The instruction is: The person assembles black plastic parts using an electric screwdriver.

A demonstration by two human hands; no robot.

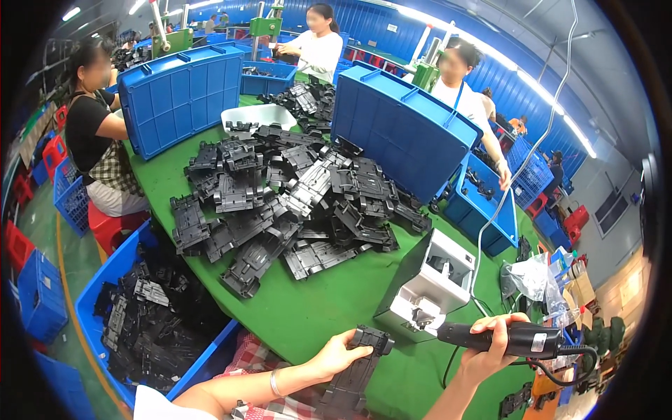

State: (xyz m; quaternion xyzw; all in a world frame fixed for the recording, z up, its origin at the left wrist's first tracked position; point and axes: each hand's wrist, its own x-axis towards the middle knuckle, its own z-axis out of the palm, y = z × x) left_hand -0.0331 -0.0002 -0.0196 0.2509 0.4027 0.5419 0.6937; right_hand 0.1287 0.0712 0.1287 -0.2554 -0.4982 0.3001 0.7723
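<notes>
My left hand (337,355) is closed on a black plastic toy car chassis (352,383), thumb across its upper face. The chassis is tilted over my lap at the table's near edge. In my right hand (490,355) lies a black corded electric screwdriver (518,337), held level with the fingers wrapped round its body. Its tip points left, at the front outlet of a silver screw feeder (408,285); whether the bit touches a screw there is too small to tell. A large heap of similar black chassis (308,185) lies on the table beyond my hands.
A blue bin (89,308) of black chassis stands at my left, below the edge of the green table (315,304). Two blue crates (185,101) stand on their sides at the back. A white cable (483,231) hangs by the feeder. Several co-workers sit around.
</notes>
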